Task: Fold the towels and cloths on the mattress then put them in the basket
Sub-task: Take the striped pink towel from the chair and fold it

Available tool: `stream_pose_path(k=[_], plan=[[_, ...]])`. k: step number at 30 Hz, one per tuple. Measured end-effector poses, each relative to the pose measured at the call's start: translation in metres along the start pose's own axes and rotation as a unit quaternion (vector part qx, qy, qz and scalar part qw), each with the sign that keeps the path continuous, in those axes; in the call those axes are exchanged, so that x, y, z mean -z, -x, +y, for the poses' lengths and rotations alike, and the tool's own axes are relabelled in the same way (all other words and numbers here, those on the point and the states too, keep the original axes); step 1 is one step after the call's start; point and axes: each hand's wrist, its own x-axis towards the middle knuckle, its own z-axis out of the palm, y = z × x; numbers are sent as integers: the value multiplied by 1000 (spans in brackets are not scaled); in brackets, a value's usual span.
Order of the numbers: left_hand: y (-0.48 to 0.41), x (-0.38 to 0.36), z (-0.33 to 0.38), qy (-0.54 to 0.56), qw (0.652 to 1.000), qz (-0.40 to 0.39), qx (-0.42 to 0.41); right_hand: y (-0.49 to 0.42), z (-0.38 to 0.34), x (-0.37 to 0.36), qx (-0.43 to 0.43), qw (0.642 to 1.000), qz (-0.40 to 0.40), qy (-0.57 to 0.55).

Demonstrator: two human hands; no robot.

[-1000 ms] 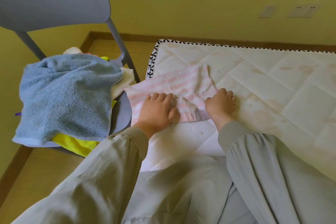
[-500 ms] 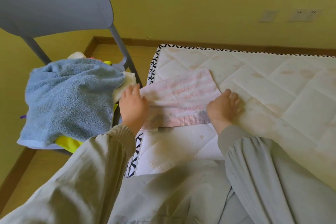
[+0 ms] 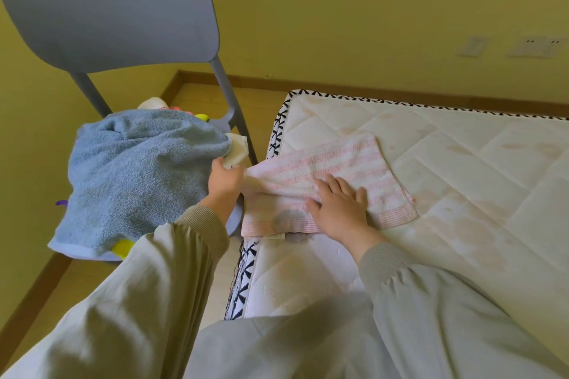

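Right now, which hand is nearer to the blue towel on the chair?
Left. The left hand is at the edge of the blue towel, gripping the end of the pink cloth; the right hand presses flat on that cloth on the mattress, farther away.

Left hand (image 3: 226, 178) holds an edge of the pink towel (image 3: 345, 160); right hand (image 3: 340, 208) presses it flat.

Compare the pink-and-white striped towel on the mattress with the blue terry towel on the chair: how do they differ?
The pink-and-white striped towel lies spread on the quilted mattress; the blue terry towel is draped, rumpled, over a pile on the grey chair. The pink one is striped; the blue one is plain. Both are towelling.
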Motion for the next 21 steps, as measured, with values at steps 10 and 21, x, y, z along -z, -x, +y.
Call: stream_pose_path(k=[10,21], plan=[[-15,-3,10,11,976,98,-196,-18,-8,1,-79,992,95,-9],[11,-49,-22,-449,816,-54,-359,-33,0,-7,-122,988,90,-28]])
